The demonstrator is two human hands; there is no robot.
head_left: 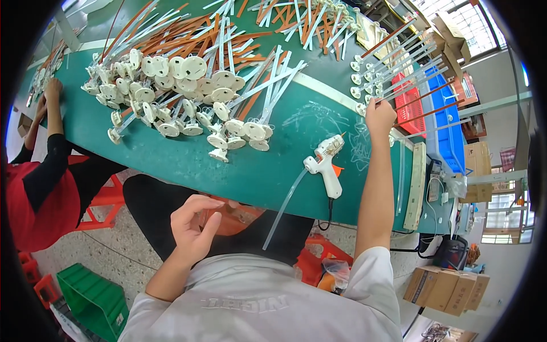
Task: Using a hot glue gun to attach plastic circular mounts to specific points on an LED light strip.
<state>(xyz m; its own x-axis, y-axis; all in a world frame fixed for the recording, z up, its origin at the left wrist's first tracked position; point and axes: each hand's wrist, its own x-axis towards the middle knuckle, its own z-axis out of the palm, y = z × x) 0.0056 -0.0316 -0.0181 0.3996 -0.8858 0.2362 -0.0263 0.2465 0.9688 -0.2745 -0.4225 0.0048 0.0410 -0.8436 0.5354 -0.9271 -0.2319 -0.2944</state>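
Note:
My right hand (380, 118) reaches to the far right of the table, with its fingers closed among a row of strips fixed to round white bases (355, 78). What it grips is hidden behind the fingers. Over my lap, my left hand (194, 227) is open and empty, thumb apart from the curved fingers. Between the two hands a white hot glue gun (327, 162) lies on the green table (239, 182). A long clear glue stick (285, 208) sticks out from its back end, past the table's edge.
A large pile of white discs (165, 74) on brown and clear strips covers the left and middle. Thin glue strings (316, 117) lie on the tabletop. Red (409, 102) and blue (447, 137) baskets stand at right. Another person's arm (54, 111) is at far left.

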